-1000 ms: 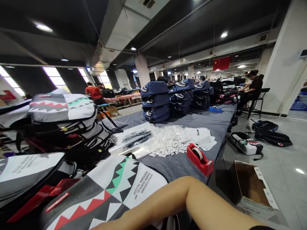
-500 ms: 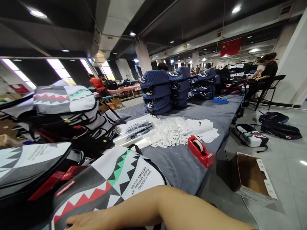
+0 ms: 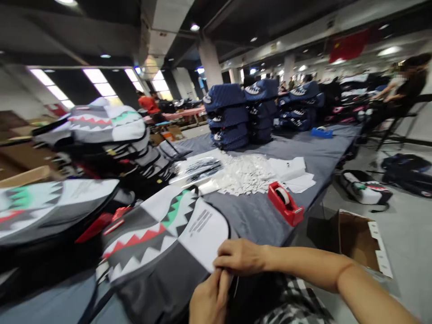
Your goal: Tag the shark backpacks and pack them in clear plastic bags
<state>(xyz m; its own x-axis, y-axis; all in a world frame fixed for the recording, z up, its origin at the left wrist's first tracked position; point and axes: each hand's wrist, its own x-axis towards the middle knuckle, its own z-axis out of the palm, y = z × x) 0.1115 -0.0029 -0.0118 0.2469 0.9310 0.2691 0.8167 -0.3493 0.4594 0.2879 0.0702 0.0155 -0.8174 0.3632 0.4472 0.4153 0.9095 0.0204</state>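
A grey and white backpack [image 3: 148, 270] with red and green zigzag shark teeth lies on its back in front of me, small print on its white upper panel. At its right edge, my right hand [image 3: 239, 256] is closed, thumb and fingers pinched together. Just below, my left hand [image 3: 209, 297] comes up from the bottom of the view, its fingertips pinched at the same spot on the rim. The two hands touch. The small part between the fingertips is mostly hidden.
A red tape dispenser [image 3: 285, 204] stands beyond my right hand, near a heap of white tags [image 3: 249, 173] and plastic bags [image 3: 197, 168]. Blue backpacks [image 3: 227, 117] are stacked behind. More shark backpacks [image 3: 104, 126] pile up left. A cardboard box [image 3: 361, 243] sits on the floor at right.
My right hand has moved from the backpack's lower left to its right edge. My left hand has come into view beside it. The whole view has shifted a little.
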